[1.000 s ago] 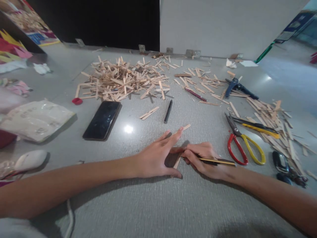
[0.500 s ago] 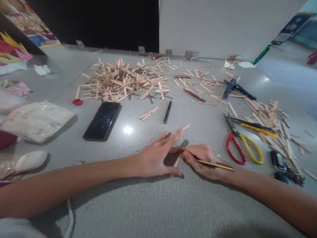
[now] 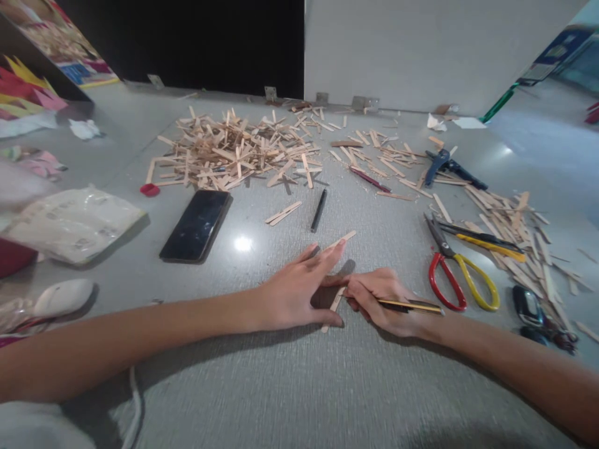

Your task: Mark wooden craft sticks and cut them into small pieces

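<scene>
My left hand (image 3: 299,290) lies flat on the grey table, fingers stretched out, pressing down a wooden craft stick (image 3: 334,304) whose far end (image 3: 345,237) pokes out past my fingertips. My right hand (image 3: 381,298) is closed in a writing grip on a black-and-yellow pencil (image 3: 412,305), its tip against the stick between my two hands.
A big heap of wooden sticks (image 3: 234,149) lies at the back, more sticks (image 3: 510,224) at right. Red-and-yellow scissors (image 3: 456,274), a yellow cutter (image 3: 486,240), blue pliers (image 3: 449,165), a black pen (image 3: 319,210), a phone (image 3: 196,224), a plastic bag (image 3: 70,221) and a white mouse (image 3: 63,298) surround my hands.
Both hands stay on the stick; the right hand with the pencil has shifted only slightly. The view has moved a little.
</scene>
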A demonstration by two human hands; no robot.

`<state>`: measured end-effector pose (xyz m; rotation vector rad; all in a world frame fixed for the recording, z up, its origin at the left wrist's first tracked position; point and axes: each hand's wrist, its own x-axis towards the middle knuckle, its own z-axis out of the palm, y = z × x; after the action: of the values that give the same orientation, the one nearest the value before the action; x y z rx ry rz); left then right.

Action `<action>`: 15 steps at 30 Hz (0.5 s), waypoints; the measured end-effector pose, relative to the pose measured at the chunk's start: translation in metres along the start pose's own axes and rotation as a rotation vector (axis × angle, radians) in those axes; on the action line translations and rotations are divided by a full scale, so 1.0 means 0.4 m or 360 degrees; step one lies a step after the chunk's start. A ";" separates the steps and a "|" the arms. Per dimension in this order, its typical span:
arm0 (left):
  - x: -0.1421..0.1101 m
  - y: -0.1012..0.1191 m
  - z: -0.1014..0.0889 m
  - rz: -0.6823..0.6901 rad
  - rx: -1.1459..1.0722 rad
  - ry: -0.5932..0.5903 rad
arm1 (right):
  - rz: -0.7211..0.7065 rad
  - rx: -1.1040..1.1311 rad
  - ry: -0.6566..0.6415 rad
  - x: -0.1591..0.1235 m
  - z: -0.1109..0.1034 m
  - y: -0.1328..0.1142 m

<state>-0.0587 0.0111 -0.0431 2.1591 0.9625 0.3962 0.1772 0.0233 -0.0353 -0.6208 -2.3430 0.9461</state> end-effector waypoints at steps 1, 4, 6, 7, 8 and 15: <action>0.000 0.001 -0.001 -0.0007 -0.0003 -0.0002 | 0.0052 0.0034 0.0012 -0.002 0.002 0.001; 0.001 0.005 -0.002 -0.0010 -0.0012 -0.0014 | 0.0226 0.0124 0.0034 -0.009 0.004 0.000; 0.002 0.006 -0.001 -0.0012 -0.0017 -0.0013 | 0.0278 0.0163 0.0048 -0.011 0.005 -0.002; 0.003 0.006 -0.001 -0.0014 -0.0020 -0.0009 | 0.0287 0.0168 0.0048 -0.012 0.005 -0.002; 0.003 0.006 0.000 -0.0014 -0.0022 -0.0003 | 0.0288 0.0163 0.0046 -0.011 0.004 -0.003; 0.001 0.001 0.004 -0.0055 -0.0032 0.0004 | 0.0256 0.0127 0.0038 -0.005 0.004 0.000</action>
<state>-0.0574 0.0103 -0.0437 2.1216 0.9918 0.3904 0.1776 0.0214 -0.0369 -0.7932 -2.2480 1.0917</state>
